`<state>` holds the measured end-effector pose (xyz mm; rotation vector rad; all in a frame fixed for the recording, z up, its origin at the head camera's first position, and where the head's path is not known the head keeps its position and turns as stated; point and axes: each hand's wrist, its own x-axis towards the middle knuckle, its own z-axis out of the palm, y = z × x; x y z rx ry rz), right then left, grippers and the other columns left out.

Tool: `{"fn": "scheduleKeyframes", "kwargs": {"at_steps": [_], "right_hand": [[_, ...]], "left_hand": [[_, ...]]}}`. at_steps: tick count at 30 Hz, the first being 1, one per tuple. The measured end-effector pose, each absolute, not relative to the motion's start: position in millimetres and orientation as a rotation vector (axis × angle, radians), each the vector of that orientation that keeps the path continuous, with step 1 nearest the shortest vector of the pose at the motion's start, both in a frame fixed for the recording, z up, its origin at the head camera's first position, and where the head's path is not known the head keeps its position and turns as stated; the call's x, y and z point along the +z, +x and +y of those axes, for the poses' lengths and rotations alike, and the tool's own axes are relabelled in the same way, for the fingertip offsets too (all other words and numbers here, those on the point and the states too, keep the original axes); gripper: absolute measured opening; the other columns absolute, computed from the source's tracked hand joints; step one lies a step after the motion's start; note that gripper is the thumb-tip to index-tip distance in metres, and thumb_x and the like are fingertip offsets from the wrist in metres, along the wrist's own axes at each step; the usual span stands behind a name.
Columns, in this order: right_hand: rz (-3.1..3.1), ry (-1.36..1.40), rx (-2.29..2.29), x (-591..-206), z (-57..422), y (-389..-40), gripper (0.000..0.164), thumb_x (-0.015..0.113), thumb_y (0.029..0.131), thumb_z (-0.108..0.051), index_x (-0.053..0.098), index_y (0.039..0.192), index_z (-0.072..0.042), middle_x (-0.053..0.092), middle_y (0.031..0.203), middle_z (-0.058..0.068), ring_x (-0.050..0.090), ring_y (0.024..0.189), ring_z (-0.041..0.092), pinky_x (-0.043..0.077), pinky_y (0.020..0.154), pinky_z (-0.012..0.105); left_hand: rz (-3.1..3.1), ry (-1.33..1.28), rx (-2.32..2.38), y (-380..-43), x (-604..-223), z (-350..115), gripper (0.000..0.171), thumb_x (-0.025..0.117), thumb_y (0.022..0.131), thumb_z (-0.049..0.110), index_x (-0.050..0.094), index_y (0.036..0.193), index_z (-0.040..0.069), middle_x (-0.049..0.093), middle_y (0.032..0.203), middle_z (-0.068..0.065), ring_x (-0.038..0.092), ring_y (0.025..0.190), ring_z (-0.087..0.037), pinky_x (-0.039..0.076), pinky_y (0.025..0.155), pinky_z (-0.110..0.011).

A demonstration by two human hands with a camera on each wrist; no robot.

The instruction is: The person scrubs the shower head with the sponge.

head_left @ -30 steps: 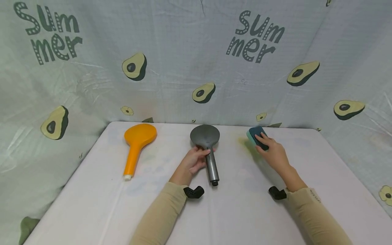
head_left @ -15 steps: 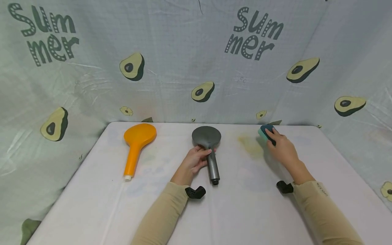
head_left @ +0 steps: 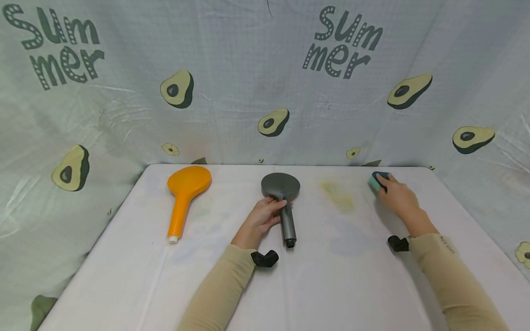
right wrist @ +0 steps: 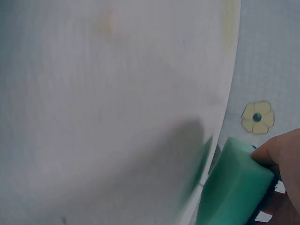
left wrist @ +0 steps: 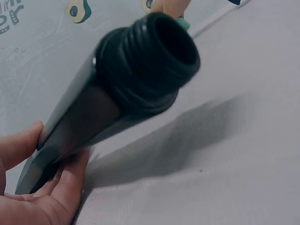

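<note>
Near the middle of the table my left hand (head_left: 262,215) grips a dark grey shower head (head_left: 280,186) at the neck, thumb across the front. Its round head points away from me. In the left wrist view the threaded, hollow end of the handle (left wrist: 154,65) faces the camera, with a shadow on the cloth below it. Toward the back right, my right hand (head_left: 400,200) pinches a sponge (right wrist: 234,183), green with a dark scouring side. The sponge casts a shadow on the tabletop; whether it touches the table, I cannot tell.
An orange shower head (head_left: 189,181) with a white threaded end lies at the back left. A yellowish stain (head_left: 338,196) marks the white table (head_left: 331,285) between the grey shower head and the sponge. A printed curtain (head_left: 232,82) hangs behind the table's back edge.
My right hand has moved right with the sponge, uncovering the yellowish stain. The left hand and the grey shower head have stayed nearly in place.
</note>
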<state>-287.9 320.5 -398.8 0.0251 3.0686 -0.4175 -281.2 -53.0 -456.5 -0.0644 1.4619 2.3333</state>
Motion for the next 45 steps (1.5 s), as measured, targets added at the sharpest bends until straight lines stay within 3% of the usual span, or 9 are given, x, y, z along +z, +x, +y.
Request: {"fn": "scheduleKeyframes", "kwargs": {"at_steps": [8,12,17,21,24,28,31,35,45], "right_hand": [[2.981,0.090,-0.394,-396,336,-289,0.058,0.034,0.107,-0.018,0.017,0.160,-0.001,0.007,0.158,0.041,0.026,0.130,0.070,0.044,0.089,0.067],[2.910,0.112,-0.401,-399,340,-290,0.060,0.033,0.108,-0.019,0.011,0.161,-0.001,0.000,0.157,0.042,0.015,0.133,0.072,0.029,0.105,0.075],[2.821,0.129,-0.392,-401,340,-291,0.063,0.035,0.109,-0.022,0.005,0.160,0.000,-0.008,0.157,0.042,0.002,0.135,0.073,0.017,0.109,0.078],[2.754,0.161,-0.410,-401,337,-292,0.068,0.037,0.109,-0.024,-0.002,0.160,-0.001,-0.016,0.157,0.040,-0.008,0.136,0.073,0.013,0.108,0.080],[2.724,0.185,-0.436,-402,335,-294,0.071,0.038,0.109,-0.026,-0.006,0.160,-0.002,-0.021,0.157,0.038,-0.015,0.136,0.071,0.008,0.108,0.081],[2.713,0.201,-0.462,-405,334,-298,0.075,0.041,0.109,-0.030,-0.008,0.160,-0.003,-0.023,0.157,0.036,-0.019,0.137,0.069,0.004,0.108,0.081],[2.718,0.187,-0.474,-407,331,-299,0.077,0.042,0.108,-0.032,-0.007,0.160,-0.003,-0.022,0.157,0.036,-0.019,0.137,0.068,0.002,0.108,0.081],[2.733,0.165,-0.476,-407,327,-299,0.079,0.042,0.108,-0.036,-0.007,0.160,-0.004,-0.021,0.157,0.037,-0.018,0.137,0.069,0.000,0.108,0.081],[2.851,0.033,-0.360,-393,305,-302,0.074,0.041,0.110,-0.037,-0.001,0.162,-0.005,-0.012,0.159,0.039,-0.011,0.139,0.069,0.003,0.108,0.081]], "left_hand": [[1.502,-0.130,2.367,-281,-456,-47,0.052,0.054,0.102,-0.007,0.036,0.150,-0.010,0.046,0.151,-0.028,0.059,0.125,-0.032,0.047,0.105,-0.046],[1.567,-0.197,2.352,-279,-455,-42,0.055,0.059,0.099,-0.006,0.036,0.149,-0.012,0.047,0.149,-0.028,0.059,0.122,-0.030,0.048,0.102,-0.044],[1.567,-0.284,2.371,-278,-454,-38,0.058,0.062,0.097,-0.007,0.036,0.148,-0.013,0.049,0.148,-0.028,0.058,0.121,-0.031,0.048,0.102,-0.043],[1.433,-0.394,2.443,-281,-452,-42,0.046,0.060,0.099,-0.004,0.046,0.142,-0.012,0.062,0.127,-0.023,0.063,0.103,-0.022,0.052,0.092,-0.037],[1.284,-0.459,2.495,-284,-448,-47,0.043,0.054,0.103,0.005,0.044,0.142,-0.010,0.058,0.130,-0.021,0.060,0.117,-0.027,0.048,0.102,-0.040],[1.173,-0.457,2.489,-286,-441,-55,0.058,0.047,0.106,0.014,0.025,0.154,-0.010,0.033,0.159,-0.027,0.032,0.147,-0.039,0.025,0.120,-0.049],[1.163,-0.437,2.457,-286,-436,-59,0.065,0.045,0.106,0.016,0.015,0.157,-0.011,0.024,0.163,-0.026,0.025,0.150,-0.039,0.020,0.122,-0.049],[1.180,-0.415,2.441,-287,-430,-62,0.064,0.044,0.105,0.014,0.016,0.158,-0.009,0.027,0.163,-0.025,0.029,0.149,-0.036,0.021,0.122,-0.049],[1.253,-0.313,2.399,-283,-420,-73,0.066,0.040,0.105,0.012,0.008,0.158,-0.010,0.017,0.165,-0.028,0.015,0.154,-0.035,0.003,0.121,-0.060]]}}
